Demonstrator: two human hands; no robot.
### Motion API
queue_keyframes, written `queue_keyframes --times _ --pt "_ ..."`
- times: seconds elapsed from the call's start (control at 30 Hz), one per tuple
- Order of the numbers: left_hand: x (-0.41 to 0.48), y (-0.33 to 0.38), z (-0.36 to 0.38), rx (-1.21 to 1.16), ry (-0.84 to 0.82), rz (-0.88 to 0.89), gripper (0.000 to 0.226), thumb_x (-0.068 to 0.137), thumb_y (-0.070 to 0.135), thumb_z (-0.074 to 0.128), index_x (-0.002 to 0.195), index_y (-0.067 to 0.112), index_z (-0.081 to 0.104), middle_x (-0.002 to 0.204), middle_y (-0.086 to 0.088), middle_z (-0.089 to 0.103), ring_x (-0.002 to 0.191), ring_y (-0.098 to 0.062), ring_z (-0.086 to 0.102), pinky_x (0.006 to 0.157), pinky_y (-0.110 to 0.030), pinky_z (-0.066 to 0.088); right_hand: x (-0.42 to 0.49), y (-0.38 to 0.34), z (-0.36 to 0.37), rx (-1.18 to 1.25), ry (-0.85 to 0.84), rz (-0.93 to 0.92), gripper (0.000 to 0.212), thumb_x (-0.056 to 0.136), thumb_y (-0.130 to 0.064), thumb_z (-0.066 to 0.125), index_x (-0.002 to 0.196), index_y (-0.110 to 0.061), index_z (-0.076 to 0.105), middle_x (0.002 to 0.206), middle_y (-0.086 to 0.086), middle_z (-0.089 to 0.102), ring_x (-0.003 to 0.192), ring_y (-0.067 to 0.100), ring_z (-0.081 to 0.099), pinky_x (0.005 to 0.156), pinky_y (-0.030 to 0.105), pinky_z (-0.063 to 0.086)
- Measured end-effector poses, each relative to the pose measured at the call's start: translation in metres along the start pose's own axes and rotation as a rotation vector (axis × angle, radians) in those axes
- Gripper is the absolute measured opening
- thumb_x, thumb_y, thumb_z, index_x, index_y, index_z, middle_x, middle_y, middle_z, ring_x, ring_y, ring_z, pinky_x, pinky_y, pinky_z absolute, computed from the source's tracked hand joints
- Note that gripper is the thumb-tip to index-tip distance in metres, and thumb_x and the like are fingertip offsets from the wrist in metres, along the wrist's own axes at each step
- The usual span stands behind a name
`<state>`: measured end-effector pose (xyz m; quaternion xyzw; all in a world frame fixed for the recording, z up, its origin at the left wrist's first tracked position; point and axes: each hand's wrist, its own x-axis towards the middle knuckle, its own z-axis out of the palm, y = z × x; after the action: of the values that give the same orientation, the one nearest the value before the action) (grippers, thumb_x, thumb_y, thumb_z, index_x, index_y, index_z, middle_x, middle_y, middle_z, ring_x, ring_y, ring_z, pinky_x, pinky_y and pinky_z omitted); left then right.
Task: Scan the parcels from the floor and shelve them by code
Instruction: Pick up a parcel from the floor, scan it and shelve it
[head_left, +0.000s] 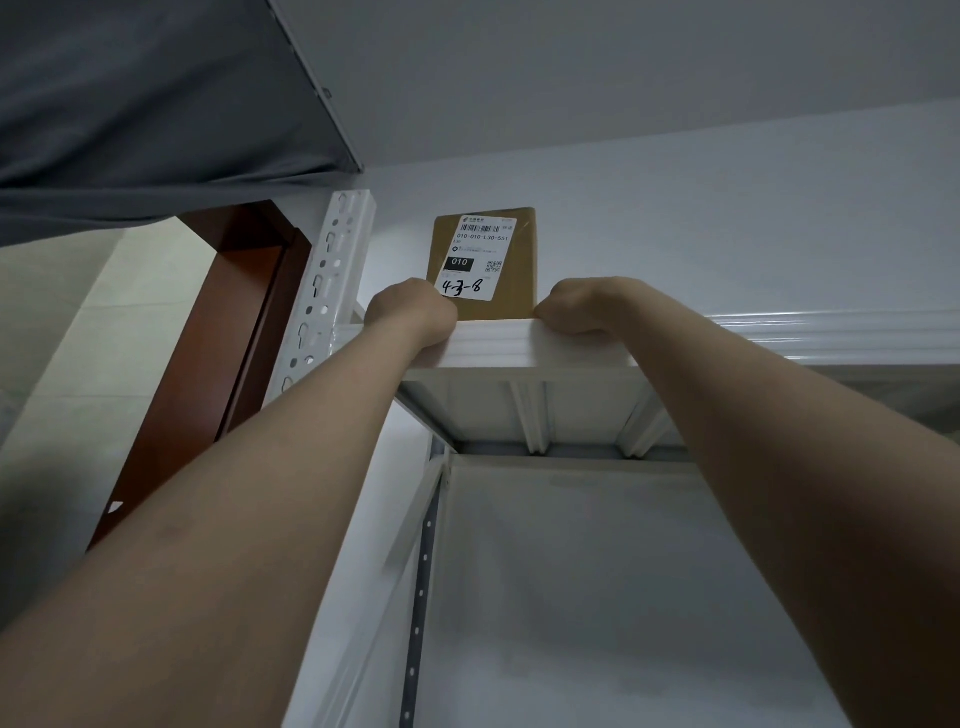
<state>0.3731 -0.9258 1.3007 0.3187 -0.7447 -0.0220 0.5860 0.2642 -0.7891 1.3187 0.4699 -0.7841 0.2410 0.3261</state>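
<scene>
View from below of a white metal rack against a pale wall (727, 218). A person's two bare forearms reach up to the top shelf (519, 347). On it a flat brown parcel (523, 270) stands upright near the rack's left end, with its broad face toward the camera and the wall behind it. A white shipping label (475, 257) covers most of the parcel's left side. It shows a barcode, the printed code 010-010-L30-551, a black box reading 010, a small QR code, and the handwritten mark 4-3-8. The left hand (413, 312) is at the parcel's lower left corner, overlapping the bottom edge of the label. The right hand (576, 306), knuckles bent, touches the lower right corner and rests on the shelf's front lip. Both hands have their backs to the camera and their fingers are hidden, so it cannot be told whether either grip is clenched on the parcel or only steadying it. Left of the hands a perforated white upright (332, 280) rises above the shelf. Beyond it are a reddish-brown wooden door frame (234, 322) and a hanging grey cloth (130, 104).
</scene>
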Motion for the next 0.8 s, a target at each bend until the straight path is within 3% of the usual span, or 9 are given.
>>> queue_keyframes --times 0.07,0.1,0.2,0.27,0.37,0.53,0.8 --pt "-0.002 -0.002 0.0 0.0 0.012 0.015 0.025 0.101 0.019 0.044 0.116 0.005 0.058 0.123 -0.016 0.063 0.11 -0.034 0.058 0.079 -0.031 0.04 0.004 0.001 0.003 0.001 0.058 0.005 0.038 0.103 -0.032 0.037 0.128 -0.011 0.056 0.142 0.013 0.053 0.126 0.032 0.052 0.104 0.034 0.039" --pt "-0.003 -0.003 0.001 0.0 0.021 0.024 0.02 0.101 0.018 0.044 0.109 0.006 0.057 0.121 -0.017 0.063 0.106 -0.034 0.058 0.078 -0.032 0.04 0.006 0.003 0.006 -0.009 0.098 0.013 0.033 0.1 -0.034 0.038 0.118 -0.014 0.058 0.136 0.012 0.057 0.122 0.032 0.054 0.102 0.035 0.04" --pt "-0.006 -0.006 0.005 0.012 0.053 0.045 0.015 0.101 0.018 0.044 0.097 0.008 0.053 0.118 -0.019 0.064 0.109 -0.037 0.057 0.077 -0.034 0.038 0.005 0.007 0.012 -0.012 0.274 0.031 0.02 0.096 -0.03 0.04 0.096 -0.015 0.054 0.116 0.01 0.064 0.097 0.031 0.055 0.081 0.031 0.036" --pt "-0.01 -0.006 0.007 0.018 0.068 0.065 0.015 0.101 0.019 0.042 0.094 0.009 0.05 0.118 -0.02 0.064 0.112 -0.039 0.055 0.077 -0.035 0.037 0.0 0.008 0.014 0.046 0.392 0.028 0.023 0.093 -0.026 0.041 0.093 -0.011 0.058 0.108 0.01 0.066 0.088 0.032 0.053 0.074 0.031 0.034" --pt "-0.017 -0.007 0.005 0.021 0.064 0.115 0.019 0.102 0.024 0.041 0.1 0.008 0.05 0.12 -0.02 0.061 0.113 -0.039 0.052 0.076 -0.036 0.037 -0.007 0.004 0.015 0.133 0.453 0.016 0.031 0.091 -0.027 0.044 0.11 -0.014 0.066 0.112 0.009 0.068 0.101 0.033 0.059 0.074 0.032 0.037" --pt "-0.031 -0.006 -0.012 0.026 -0.004 0.143 0.037 0.102 0.034 0.045 0.124 0.004 0.049 0.127 -0.018 0.057 0.117 -0.037 0.051 0.082 -0.041 0.042 -0.025 -0.01 0.015 0.206 0.374 -0.013 0.047 0.094 -0.037 0.049 0.137 -0.018 0.052 0.131 0.005 0.063 0.122 0.029 0.055 0.091 0.037 0.044" --pt "-0.063 0.004 -0.027 0.017 -0.047 0.184 0.048 0.103 0.036 0.047 0.14 0.006 0.041 0.141 -0.019 0.046 0.132 -0.037 0.039 0.098 -0.045 0.042 -0.057 -0.034 0.012 0.171 0.447 -0.065 0.052 0.094 -0.036 0.051 0.14 -0.014 0.046 0.134 0.008 0.061 0.122 0.031 0.054 0.093 0.039 0.045"
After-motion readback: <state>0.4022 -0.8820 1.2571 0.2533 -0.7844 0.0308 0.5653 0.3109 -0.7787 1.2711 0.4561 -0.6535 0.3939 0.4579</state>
